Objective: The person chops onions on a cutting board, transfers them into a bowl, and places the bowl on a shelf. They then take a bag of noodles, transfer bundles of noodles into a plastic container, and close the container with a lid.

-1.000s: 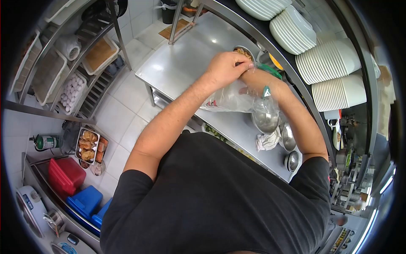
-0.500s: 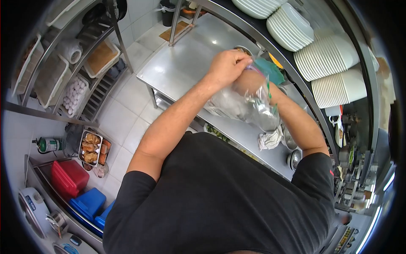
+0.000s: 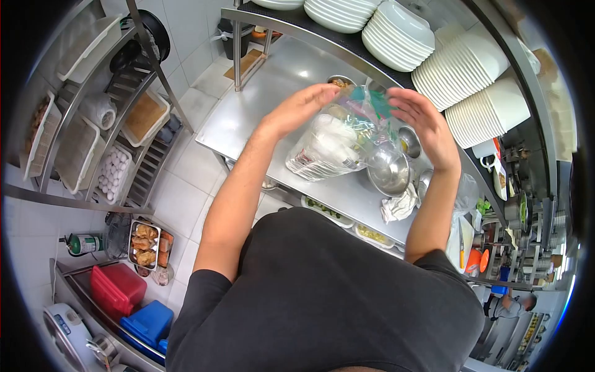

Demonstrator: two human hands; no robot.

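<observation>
The left hand [image 3: 302, 110] and right hand [image 3: 429, 127], fingers open and empty, flank a plastic bag [image 3: 327, 149]. It lies upper centre on the table [image 3: 263, 102].

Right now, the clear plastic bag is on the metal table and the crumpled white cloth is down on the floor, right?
Not quite: the head view shows the crumpled white cloth on the metal table too, not on the floor. The clear plastic bag is indeed on that table.
</observation>
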